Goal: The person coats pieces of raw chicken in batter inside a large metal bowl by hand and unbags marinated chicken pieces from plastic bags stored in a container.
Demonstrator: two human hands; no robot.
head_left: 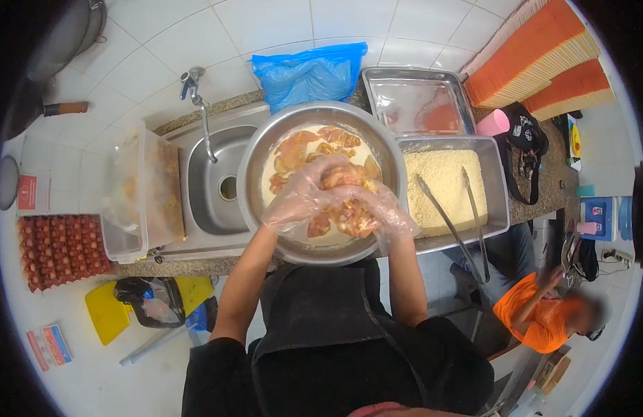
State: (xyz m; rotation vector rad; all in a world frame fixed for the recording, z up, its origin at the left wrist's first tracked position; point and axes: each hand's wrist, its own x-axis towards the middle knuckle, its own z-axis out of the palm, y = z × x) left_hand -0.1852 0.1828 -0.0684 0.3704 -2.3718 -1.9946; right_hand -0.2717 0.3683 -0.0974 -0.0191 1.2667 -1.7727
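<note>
A large steel bowl [252,215] holds a pale batter with several pieces of raw chicken [294,149] in it. Both of my hands wear clear plastic gloves and are over the bowl. My left hand [304,194] curls against a clump of chicken pieces [349,198] from the left. From the right, my right hand [384,212] cups the same clump. Some fingertips are hidden behind the meat. Right of the bowl, a deep metal tray [499,187] contains yellowish crumbs [443,184], with metal tongs [450,219] lying across them.
Left of the bowl is a steel sink [214,201] with a tap [203,118], then a plastic tub [137,201]. A blue bag [311,73] and a shallow metal tray [419,101] stand behind. A person in an orange shirt [537,316] sits at the lower right.
</note>
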